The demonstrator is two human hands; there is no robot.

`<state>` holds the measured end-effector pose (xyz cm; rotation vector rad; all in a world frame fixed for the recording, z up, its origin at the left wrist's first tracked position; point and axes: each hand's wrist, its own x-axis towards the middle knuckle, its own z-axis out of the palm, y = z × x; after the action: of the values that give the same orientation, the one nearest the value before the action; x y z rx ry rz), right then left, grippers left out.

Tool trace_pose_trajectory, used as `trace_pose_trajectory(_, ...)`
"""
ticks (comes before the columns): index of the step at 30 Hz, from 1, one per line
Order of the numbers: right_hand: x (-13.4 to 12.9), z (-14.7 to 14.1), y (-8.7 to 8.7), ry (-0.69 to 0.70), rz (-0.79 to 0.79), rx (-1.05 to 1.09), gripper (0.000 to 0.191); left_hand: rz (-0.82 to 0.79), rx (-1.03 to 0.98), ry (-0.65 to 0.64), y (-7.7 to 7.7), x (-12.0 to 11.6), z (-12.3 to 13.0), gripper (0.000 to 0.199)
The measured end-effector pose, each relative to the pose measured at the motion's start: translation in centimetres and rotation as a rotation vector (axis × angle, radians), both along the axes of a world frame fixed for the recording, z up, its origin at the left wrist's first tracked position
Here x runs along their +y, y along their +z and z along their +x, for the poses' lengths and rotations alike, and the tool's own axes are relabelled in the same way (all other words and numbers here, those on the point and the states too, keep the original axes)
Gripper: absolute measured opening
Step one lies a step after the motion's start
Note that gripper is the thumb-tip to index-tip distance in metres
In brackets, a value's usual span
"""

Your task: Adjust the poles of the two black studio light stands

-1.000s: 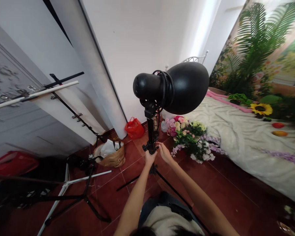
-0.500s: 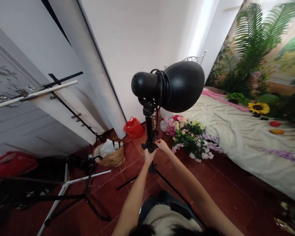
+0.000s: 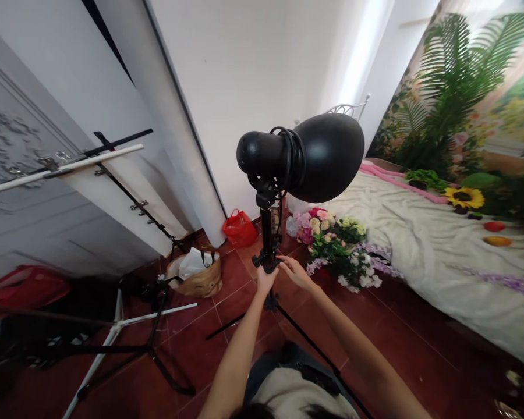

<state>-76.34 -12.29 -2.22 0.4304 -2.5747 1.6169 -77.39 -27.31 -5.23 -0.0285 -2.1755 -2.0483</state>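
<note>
A black studio light [image 3: 327,157] with a dome-shaped reflector tops a black light stand [image 3: 267,230]. Its black cable [image 3: 293,157] is coiled around the neck of the lamp. My left hand [image 3: 266,278] is closed around the stand's pole, just below the black collar. My right hand [image 3: 296,272] is at the right side of that collar, fingers stretched out and a little apart. Its fingertips are beside a small tightening knob [image 3: 279,261]; whether they touch it I cannot tell. The stand's legs [image 3: 305,334] spread out over the tiled floor.
To the left stand a backdrop frame with clips [image 3: 131,174] and a white-legged stand [image 3: 113,334]. A woven bag [image 3: 201,279] and a red bag [image 3: 240,228] sit on the floor. Artificial flowers [image 3: 318,224] lie by a bed with a cream cover [image 3: 397,215].
My right hand's fingers have loosened from a pinch at the knob and straightened, with the hand slightly lower. The left hand keeps its hold on the stand. The view has shifted slightly.
</note>
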Motion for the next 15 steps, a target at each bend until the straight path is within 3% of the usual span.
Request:
trace_pose_trajectory(4,0.1,-0.5,-0.7,0.036,-0.047,-0.035,0.037,-0.009,-0.029,0.004,0.1,0.0,0.0,0.021)
trace_pose_trajectory(10,-0.5,-1.0,-2.3,-0.037,-0.224,-0.117,0.037,-0.005,-0.037,-0.004,-0.2,-0.1,0.1,0.023)
trace_pose_trajectory(15,-0.8,-1.5,-2.4,-0.065,-0.191,-0.073,0.031,-0.008,-0.049,-0.005,0.3,-0.1,0.0,0.023)
